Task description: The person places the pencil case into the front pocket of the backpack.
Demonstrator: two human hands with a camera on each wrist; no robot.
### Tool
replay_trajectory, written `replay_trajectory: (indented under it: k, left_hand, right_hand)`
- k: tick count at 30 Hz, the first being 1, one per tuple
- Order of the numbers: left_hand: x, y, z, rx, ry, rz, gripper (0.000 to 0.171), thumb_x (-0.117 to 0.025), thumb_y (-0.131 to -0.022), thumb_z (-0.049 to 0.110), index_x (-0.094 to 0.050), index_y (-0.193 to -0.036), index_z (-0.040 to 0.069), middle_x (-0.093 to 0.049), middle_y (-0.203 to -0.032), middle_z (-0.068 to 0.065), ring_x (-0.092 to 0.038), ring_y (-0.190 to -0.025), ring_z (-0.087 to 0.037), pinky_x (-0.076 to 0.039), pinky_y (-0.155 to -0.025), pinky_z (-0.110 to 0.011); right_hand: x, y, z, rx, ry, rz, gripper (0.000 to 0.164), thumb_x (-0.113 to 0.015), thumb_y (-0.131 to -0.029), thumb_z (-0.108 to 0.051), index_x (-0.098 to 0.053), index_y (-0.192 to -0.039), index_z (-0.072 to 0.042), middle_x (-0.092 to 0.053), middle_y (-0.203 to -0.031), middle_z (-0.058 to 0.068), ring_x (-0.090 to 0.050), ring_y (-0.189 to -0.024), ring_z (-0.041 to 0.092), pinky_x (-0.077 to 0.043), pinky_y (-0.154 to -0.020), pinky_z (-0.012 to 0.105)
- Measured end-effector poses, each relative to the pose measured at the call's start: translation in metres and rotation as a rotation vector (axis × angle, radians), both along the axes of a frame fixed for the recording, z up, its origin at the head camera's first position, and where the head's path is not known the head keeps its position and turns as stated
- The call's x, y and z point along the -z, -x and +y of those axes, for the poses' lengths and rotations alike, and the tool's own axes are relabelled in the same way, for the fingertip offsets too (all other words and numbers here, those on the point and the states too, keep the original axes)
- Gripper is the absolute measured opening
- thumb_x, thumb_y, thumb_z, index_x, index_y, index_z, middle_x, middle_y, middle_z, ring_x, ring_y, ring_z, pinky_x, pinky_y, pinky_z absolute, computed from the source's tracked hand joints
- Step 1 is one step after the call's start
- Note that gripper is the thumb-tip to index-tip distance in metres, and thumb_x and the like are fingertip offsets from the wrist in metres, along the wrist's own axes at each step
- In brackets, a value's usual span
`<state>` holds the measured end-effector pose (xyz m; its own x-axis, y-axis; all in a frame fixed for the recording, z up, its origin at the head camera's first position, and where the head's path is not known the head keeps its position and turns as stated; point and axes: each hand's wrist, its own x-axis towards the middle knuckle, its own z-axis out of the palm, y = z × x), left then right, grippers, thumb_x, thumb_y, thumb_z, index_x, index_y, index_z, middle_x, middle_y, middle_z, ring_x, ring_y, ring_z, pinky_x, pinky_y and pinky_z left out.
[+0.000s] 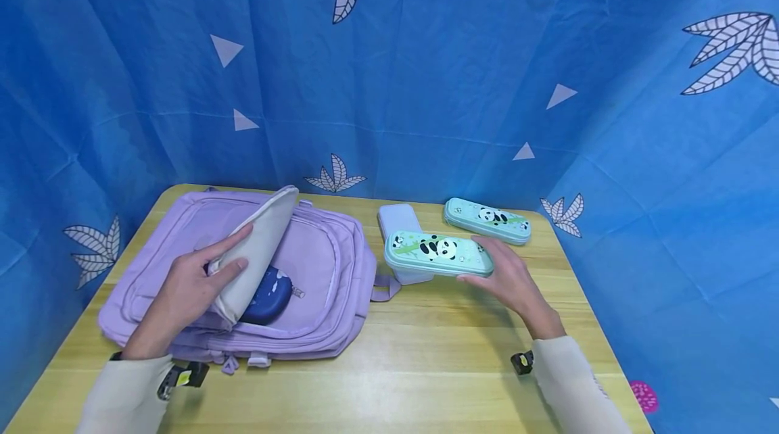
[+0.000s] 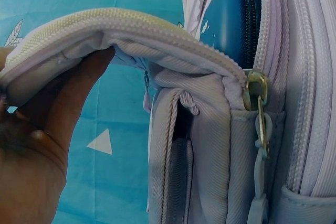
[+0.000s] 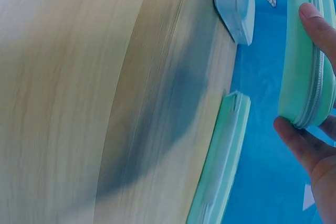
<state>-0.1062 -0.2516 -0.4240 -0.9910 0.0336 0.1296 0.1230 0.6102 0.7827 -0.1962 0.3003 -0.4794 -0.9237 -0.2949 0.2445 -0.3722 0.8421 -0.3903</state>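
Observation:
A lilac backpack (image 1: pixel 310 265) lies on the table with its front pocket unzipped. My left hand (image 1: pixel 191 285) grips the raised pocket flap (image 1: pixel 262 245), thumb on one face and fingers on the other. Inside the pocket sits a dark blue zipped case (image 1: pixel 270 295), which also shows in the left wrist view. My right hand (image 1: pixel 508 275) holds a mint green panda pencil case (image 1: pixel 438 253) by its right end, lifted above the table. In the right wrist view, thumb and fingers (image 3: pixel 299 142) span the zipped side of that pencil case (image 3: pixel 299 51).
Partly behind the held case lies a pale lilac box-shaped case (image 1: pixel 398 218). A second mint panda pencil case (image 1: pixel 487 220) rests at the table's back right. Blue patterned curtain (image 1: pixel 389 69) surrounds the wooden table (image 1: pixel 426 366) at the back and sides.

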Motion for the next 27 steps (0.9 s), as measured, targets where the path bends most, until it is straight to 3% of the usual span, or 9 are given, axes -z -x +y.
replay_trajectory:
  k: [3, 10, 15, 27]
  left_hand:
    - [0.000, 0.000, 0.000, -0.002, -0.003, -0.003, 0.054, -0.066, -0.111, 0.032, -0.051, -0.163, 0.031, -0.050, -0.162, -0.031, -0.067, -0.101, -0.023, -0.056, -0.070, -0.026]
    - [0.000, -0.001, 0.001, 0.006, -0.022, -0.002, 0.054, -0.066, -0.111, 0.032, -0.050, -0.164, 0.031, -0.050, -0.162, -0.032, -0.069, -0.084, -0.011, -0.056, -0.067, -0.028]
    - [0.000, -0.002, 0.001, 0.003, -0.020, 0.008, 0.054, -0.066, -0.111, 0.031, -0.051, -0.163, 0.030, -0.052, -0.159, -0.034, -0.068, -0.079, -0.010, -0.055, -0.066, -0.028]
    - [0.002, -0.002, 0.001, 0.002, -0.021, 0.009, 0.054, -0.066, -0.111, 0.031, -0.051, -0.163, 0.032, -0.052, -0.160, -0.032, -0.069, -0.087, -0.012, -0.057, -0.067, -0.027]
  right_hand:
    - [0.000, 0.001, -0.008, -0.007, 0.004, 0.011, 0.093, -0.099, -0.080, -0.042, -0.057, -0.155, -0.007, -0.060, -0.155, 0.022, -0.056, -0.143, 0.045, -0.046, -0.117, 0.064]
    - [0.002, 0.001, -0.025, -0.016, 0.031, 0.021, 0.093, -0.099, -0.080, -0.041, -0.057, -0.155, -0.006, -0.061, -0.153, 0.021, -0.058, -0.140, 0.043, -0.048, -0.116, 0.062]
    - [0.002, 0.003, -0.038, -0.015, 0.043, 0.026, 0.094, -0.100, -0.079, -0.040, -0.056, -0.155, -0.007, -0.061, -0.154, 0.020, -0.058, -0.141, 0.043, -0.048, -0.117, 0.061]
    - [-0.001, 0.008, -0.070, -0.038, 0.042, -0.001, 0.093, -0.097, -0.080, -0.050, -0.058, -0.153, -0.009, -0.062, -0.154, 0.015, -0.059, -0.141, 0.038, -0.050, -0.116, 0.057]
